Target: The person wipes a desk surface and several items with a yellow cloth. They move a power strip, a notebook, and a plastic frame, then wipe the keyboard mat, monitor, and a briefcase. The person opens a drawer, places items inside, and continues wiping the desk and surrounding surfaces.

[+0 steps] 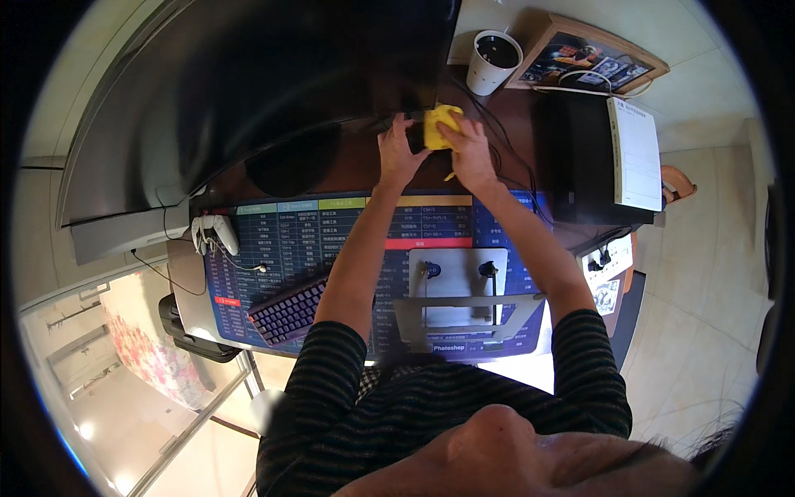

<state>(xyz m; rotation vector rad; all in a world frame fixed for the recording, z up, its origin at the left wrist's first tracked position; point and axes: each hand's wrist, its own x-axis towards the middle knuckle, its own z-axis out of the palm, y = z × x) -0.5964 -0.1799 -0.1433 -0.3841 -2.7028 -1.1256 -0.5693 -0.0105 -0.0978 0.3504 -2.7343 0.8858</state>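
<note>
Both of my arms reach over the desk towards its back. My right hand (472, 152) grips a yellow cloth (440, 132), a strip of which hangs below the palm. My left hand (399, 152) is curved around a small dark object (416, 138) just left of the cloth; its kind is hard to tell. The large black monitor (261, 81) rises to the left of both hands. Nearer to my body, a metal laptop stand (458, 276) stands on the printed desk mat (298, 233), between my forearms.
A purple keyboard (289, 314) and a white game controller (215, 235) lie at left. Black cables (515, 158) run right of my hands. Beyond stand a white cup (494, 61) with dark contents and a wood-framed picture (590, 59). A white box (636, 155) rests on a black case (574, 158).
</note>
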